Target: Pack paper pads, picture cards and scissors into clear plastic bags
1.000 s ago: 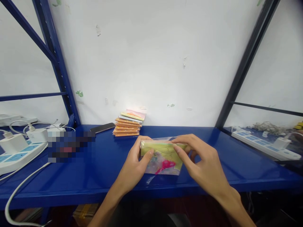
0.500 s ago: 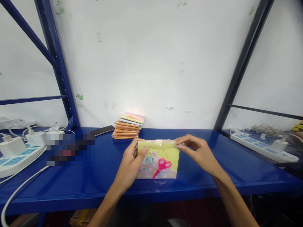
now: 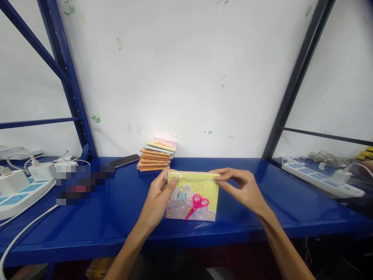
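A yellow and lilac booklet (image 3: 204, 189) in a clear plastic sleeve stands upright near the front edge of the blue table. Pink scissors (image 3: 197, 205) lie against its front, apparently inside the sleeve, beside a printed rabbit. My left hand (image 3: 159, 196) is closed on the booklet's left side, thumb in front and fingers behind. At the top right corner my right hand (image 3: 240, 186) pinches the sleeve's upper edge between thumb and fingers. The fingers behind the booklet are partly hidden.
A stack of thin wrapped booklets (image 3: 154, 159) stands by the wall, near a dark phone (image 3: 124, 160). White power strips (image 3: 26, 194) with chargers and cables lie at the left, another power strip (image 3: 322, 179) at the right. Blue metal posts (image 3: 74, 89) flank the table.
The sleeve's top edge, loose and crinkled before, now lies flatter along the booklet's top. My right hand has shifted slightly left along that edge. The view has moved a little.
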Demonstrator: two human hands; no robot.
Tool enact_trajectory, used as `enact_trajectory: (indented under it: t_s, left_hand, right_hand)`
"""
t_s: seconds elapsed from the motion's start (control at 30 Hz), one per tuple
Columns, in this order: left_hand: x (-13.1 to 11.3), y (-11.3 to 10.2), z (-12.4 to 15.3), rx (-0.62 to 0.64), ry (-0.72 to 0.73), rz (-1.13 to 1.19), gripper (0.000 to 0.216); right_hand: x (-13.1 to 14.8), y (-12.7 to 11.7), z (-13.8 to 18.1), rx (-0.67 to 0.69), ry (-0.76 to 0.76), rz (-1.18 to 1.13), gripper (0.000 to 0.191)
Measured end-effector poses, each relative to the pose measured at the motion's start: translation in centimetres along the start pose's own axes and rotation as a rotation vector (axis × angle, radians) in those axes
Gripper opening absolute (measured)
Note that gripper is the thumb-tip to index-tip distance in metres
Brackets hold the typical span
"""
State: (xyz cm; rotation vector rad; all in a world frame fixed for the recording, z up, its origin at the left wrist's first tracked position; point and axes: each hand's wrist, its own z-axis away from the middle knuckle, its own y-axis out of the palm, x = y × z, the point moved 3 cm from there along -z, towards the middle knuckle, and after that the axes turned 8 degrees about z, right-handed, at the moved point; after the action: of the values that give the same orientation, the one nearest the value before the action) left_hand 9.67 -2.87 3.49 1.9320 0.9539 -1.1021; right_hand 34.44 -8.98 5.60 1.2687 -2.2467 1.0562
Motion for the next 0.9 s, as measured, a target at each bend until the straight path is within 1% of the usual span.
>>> enact_trajectory:
  t_s: [0.1, 0.17, 0.3, 0.43, 0.5, 0.63, 0.77, 0.83, 0.9]
  left_hand:
    - [0.1, -0.1, -0.1, 0.018, 0.002, -0.024, 0.029]
    - [0.1, -0.2, -0.2, 0.029, 0.003, -0.05, 0.03]
    - [-0.2, -0.4, -0.2, 0.047, 0.015, -0.104, 0.032]
    - [0.0, -0.8, -0.1, 0.048, 0.046, -0.158, 0.039]
    - [0.2, -1.0, -0.1, 0.036, 0.096, -0.211, 0.034]
    - [0.3, -1.1, 0.0, 0.005, 0.221, -0.431, 0.013]
    - [-0.1, -0.9, 0.1, 0.014, 0.235, -0.515, 0.017]
    - [-0.3, -0.8, 0.1, 0.005, 0.237, -0.522, 0.02]
    - [-0.4, -0.9, 0.0, -0.001, 0.24, -0.532, 0.023]
  right_hand:
    - [0.3, -0.3, 0.2, 0.031, -0.073, 0.002, 0.013]
    - [0.5, -0.5, 0.3, 0.022, -0.091, 0.019, 0.019]
    - [0.9, -0.5, 0.3, -0.056, -0.068, 0.12, 0.017]
    - [1.0, -0.1, 0.2, -0.087, -0.049, 0.14, 0.017]
    - [0.9, 0.0, 0.1, -0.09, -0.038, 0.129, 0.019]
    - [0.5, 0.0, 0.1, -0.11, -0.038, 0.109, 0.019]
    - [0.5, 0.5, 0.0, -0.156, -0.092, 0.124, 0.01]
    - [0.8, 1.1, 0.0, -0.183, -0.102, 0.147, 0.018]
    - [0.9, 1.8, 0.0, -0.21, -0.063, 0.159, 0.028]
